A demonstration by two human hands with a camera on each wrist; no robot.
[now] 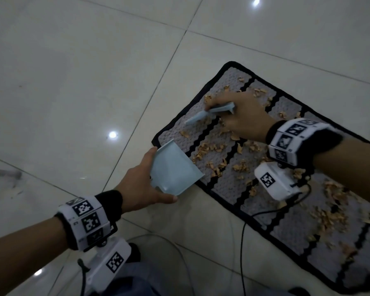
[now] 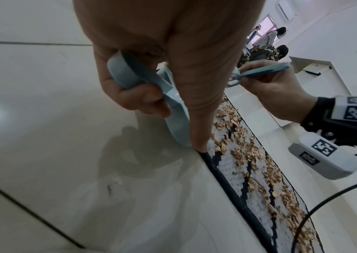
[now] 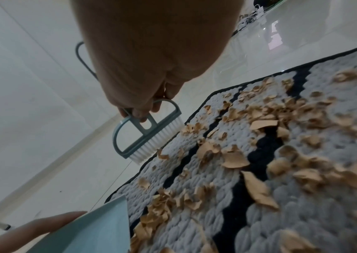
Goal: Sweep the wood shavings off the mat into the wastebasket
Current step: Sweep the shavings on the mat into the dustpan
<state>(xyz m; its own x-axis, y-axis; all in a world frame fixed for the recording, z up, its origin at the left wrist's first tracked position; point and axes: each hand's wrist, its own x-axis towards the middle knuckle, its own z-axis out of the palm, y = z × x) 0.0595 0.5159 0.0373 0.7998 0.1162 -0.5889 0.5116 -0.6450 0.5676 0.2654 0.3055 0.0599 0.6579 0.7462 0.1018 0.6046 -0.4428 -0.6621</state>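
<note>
A grey mat [image 1: 226, 185] with black wavy stripes and a black border lies on the floor at the right. Tan wood shavings [image 1: 209, 148] are scattered over most of it. My left hand [image 1: 141, 185] grips a pale blue dustpan [image 1: 173, 167], whose lip sits at the mat's near-left edge. In the left wrist view my fingers curl round the dustpan's handle [image 2: 125, 75]. My right hand [image 1: 244, 116] holds a small blue brush [image 1: 209, 113] over the mat's far-left corner. Its white bristles [image 3: 151, 142] point down at the mat edge [image 3: 173, 142]. No wastebasket is in view.
Glossy white floor tiles [image 1: 83, 82] surround the mat. Black and white cables [image 1: 242, 242] trail across the floor by my legs. A metal leg [image 1: 4, 173] shows at the far left. Seated people [image 2: 266, 48] and a white unit [image 2: 316, 68] are far off.
</note>
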